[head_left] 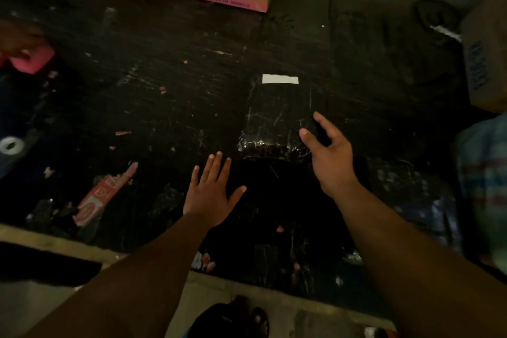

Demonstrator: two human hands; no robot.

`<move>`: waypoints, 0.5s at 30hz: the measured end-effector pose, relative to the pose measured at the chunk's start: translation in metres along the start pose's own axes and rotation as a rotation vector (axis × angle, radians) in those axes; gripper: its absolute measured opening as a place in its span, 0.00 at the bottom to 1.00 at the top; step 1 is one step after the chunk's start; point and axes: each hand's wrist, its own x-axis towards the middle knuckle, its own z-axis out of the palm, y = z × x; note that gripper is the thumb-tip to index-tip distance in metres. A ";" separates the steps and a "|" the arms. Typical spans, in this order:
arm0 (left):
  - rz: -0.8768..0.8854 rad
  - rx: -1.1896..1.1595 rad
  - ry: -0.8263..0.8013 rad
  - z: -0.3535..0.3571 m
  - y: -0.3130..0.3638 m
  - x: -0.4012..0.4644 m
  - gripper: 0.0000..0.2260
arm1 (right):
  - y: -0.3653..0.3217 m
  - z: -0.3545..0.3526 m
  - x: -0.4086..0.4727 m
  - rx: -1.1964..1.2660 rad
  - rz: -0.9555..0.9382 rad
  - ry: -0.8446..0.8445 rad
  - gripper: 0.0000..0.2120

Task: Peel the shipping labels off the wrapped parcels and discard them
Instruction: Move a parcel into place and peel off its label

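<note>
Our right hand (326, 156) is spread, thumb and forefinger parted and empty, reaching at the near right corner of the black, plastic-wrapped rectangular parcel (277, 121); whether the fingertips touch the wrap yet we cannot tell. Our left hand (212, 193) is flat, fingers straight and fanned, holding nothing, hovering at about seven o'clock from the parcel and just short of its near edge.

The parcel lies flat on the dark, scuffed tabletop (164, 90), a little right of centre. Its long axis runs from six to twelve o'clock, away from us, with the crinkled short end nearest our hands.

At the far end, twelve o'clock, sits the white rectangular shipping label (280, 79), its long side across the parcel. It looks fully stuck down, no corner lifted. We judge this parcel's peel not begun: label to lift, strip off and discard.

Around nine o'clock, pink and red paper scraps (122, 133) dot the tabletop; whether these are discarded labels we cannot say.
</note>
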 end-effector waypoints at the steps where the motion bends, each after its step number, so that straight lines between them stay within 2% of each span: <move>1: -0.008 0.004 0.006 0.002 0.001 -0.005 0.37 | 0.005 -0.003 -0.012 0.036 0.006 -0.005 0.24; 5: -0.030 -0.007 0.041 0.011 0.005 -0.027 0.33 | 0.029 -0.015 -0.053 0.109 -0.014 -0.014 0.23; 15: -0.002 -0.036 0.119 0.026 0.001 -0.060 0.28 | 0.094 -0.030 -0.124 -0.044 0.030 -0.159 0.24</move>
